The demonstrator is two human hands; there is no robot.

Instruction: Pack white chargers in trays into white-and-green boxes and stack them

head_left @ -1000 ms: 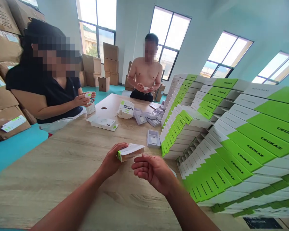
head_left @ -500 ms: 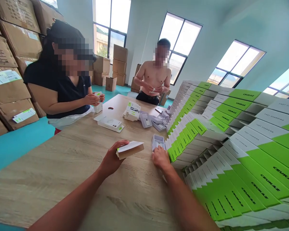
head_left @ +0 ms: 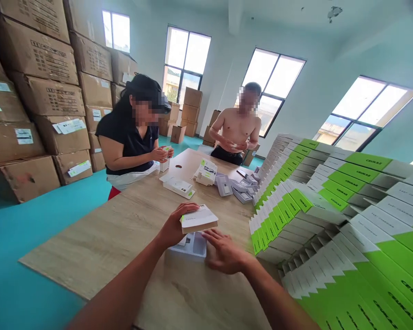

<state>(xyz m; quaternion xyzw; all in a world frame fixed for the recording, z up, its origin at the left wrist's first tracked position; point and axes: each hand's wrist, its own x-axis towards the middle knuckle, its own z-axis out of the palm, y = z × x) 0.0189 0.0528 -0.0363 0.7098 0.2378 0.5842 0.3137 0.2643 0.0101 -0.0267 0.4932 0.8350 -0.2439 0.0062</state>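
My left hand (head_left: pixel 175 224) is closed around a small white and green cardboard box (head_left: pixel 199 217) and holds it tilted above the table. Directly below the box lies a pale plastic tray (head_left: pixel 200 247) with molded hollows, partly hidden by the box and my left hand. My right hand (head_left: pixel 225 251) is beside the tray's right edge, its fingers stretched out against the rim.
Stacked white and green boxes (head_left: pixel 330 256) rise on the right of the wooden table (head_left: pixel 99 250). Farther back lie flat cartons (head_left: pixel 206 172), a white box (head_left: pixel 178 186) and several plastic trays (head_left: pixel 242 190). Two people (head_left: pixel 129 146) (head_left: pixel 239 126) stand across the table, hands occupied.
My right hand has brought the plastic tray leftward and nearer, from beside the stacks to below the held box. My fingers there have stretched out. The view has turned to the left.
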